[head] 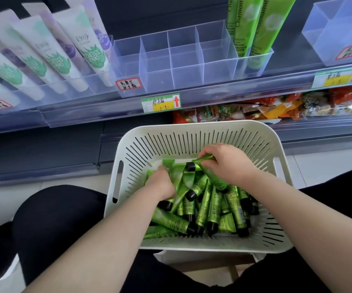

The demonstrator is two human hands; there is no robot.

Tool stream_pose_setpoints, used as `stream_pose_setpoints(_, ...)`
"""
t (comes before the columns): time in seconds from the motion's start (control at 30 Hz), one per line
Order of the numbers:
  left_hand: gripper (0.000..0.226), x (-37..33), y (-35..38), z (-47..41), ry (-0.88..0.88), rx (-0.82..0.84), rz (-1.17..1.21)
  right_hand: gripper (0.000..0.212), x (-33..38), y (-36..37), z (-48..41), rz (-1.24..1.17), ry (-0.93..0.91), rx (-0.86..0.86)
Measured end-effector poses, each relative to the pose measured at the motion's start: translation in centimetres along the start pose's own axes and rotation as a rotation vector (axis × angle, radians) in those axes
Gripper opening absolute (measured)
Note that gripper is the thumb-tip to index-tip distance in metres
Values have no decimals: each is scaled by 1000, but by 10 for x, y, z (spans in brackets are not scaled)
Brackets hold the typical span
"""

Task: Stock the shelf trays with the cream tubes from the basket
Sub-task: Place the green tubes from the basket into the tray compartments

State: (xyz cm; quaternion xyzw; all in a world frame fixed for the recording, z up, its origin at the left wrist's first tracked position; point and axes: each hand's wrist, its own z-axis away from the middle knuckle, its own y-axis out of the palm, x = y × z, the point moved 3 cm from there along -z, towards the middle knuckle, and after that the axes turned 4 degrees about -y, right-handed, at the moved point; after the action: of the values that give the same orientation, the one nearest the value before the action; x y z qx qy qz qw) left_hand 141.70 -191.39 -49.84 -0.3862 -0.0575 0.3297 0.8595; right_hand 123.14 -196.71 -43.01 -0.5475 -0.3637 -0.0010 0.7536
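Note:
A white slotted basket (126, 166) sits between my knees, holding several green cream tubes (211, 208) with black caps in a loose pile. My left hand (160, 183) reaches down into the pile, its fingers curled among the tubes and mostly hidden. My right hand (223, 162) grips one green tube (206, 169) near the top of the pile. On the shelf above stands a clear divided tray (170, 60); its left compartments are empty, and its right end holds upright green tubes (253, 24).
White tubes with green and purple prints (50, 53) lean in trays at the left. Another clear tray (339, 32) sits at the right. Price labels (160, 103) hang on the shelf edge. Snack packets (276, 108) fill the lower shelf behind the basket.

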Motion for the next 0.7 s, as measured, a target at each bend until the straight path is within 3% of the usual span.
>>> stream_pose_setpoints(0.07,90,-4,3,-2,-12,48,59,12,1,-2,-1,-9,4,-10)
stream_pose_setpoints(0.27,50,-11,12,-5,-21,53,336,12,2,-5,2,-14,3,-23)
stream_pose_setpoints(0.4,57,-15,19,0,-5,52,387,13,4,-10,4,-12,15,-30)
stream_pose_setpoints(0.53,51,-9,13,12,110,-19,286,13,9,-26,6,-16,16,-87)
stream_pose_setpoints(0.7,44,-5,-26,41,378,-225,382,12,26,-58,14,34,-51,-181)
